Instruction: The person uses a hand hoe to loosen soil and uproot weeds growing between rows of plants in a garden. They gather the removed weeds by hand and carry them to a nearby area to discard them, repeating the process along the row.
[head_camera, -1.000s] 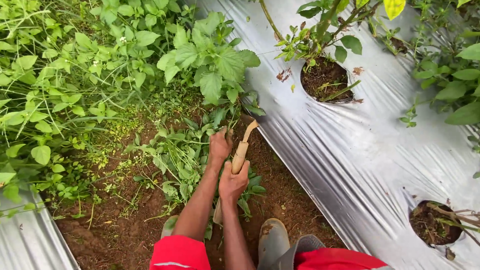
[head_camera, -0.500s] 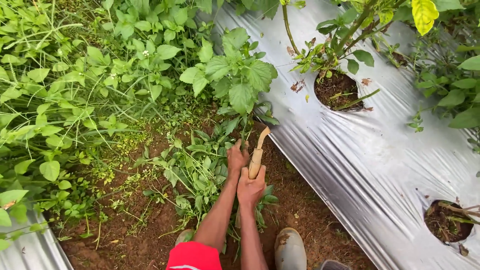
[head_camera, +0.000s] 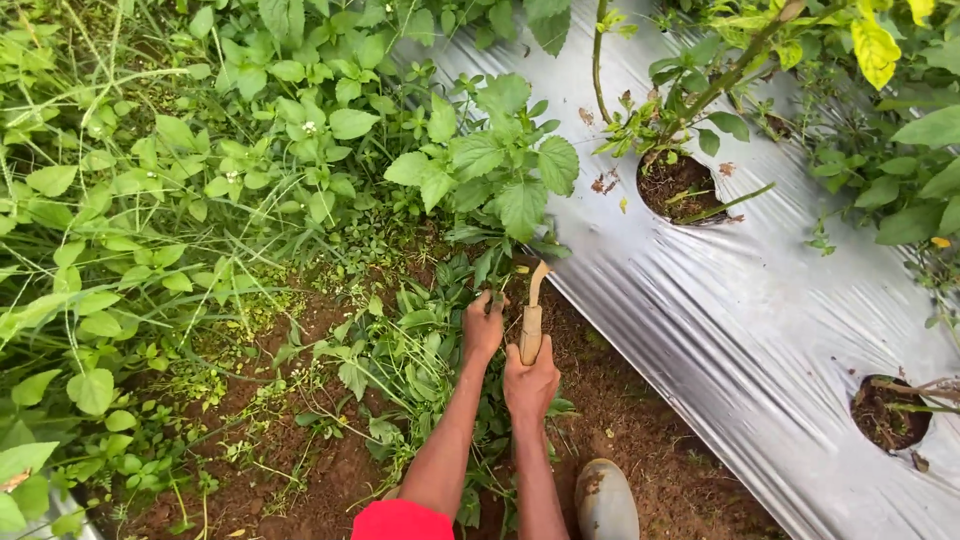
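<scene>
Wooden-handled tool (head_camera: 531, 325) stands nearly upright over bare red soil (head_camera: 620, 420), its lower handle enclosed by the right hand (head_camera: 531, 382), fingers wrapped tightly around it. Just beside it, the left hand (head_camera: 483, 327) has its fingers closed on the stems of a leafy weed (head_camera: 420, 340). Silver plastic mulch (head_camera: 720, 330) lies to the right; a rubber boot (head_camera: 606, 500) stands near the bottom edge.

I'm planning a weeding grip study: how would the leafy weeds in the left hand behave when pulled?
The weeds look floppy: thin stems sprawl over the soil. They are probably light, with slender stalks. The left hand bunches several, so single stems may snap.
</scene>
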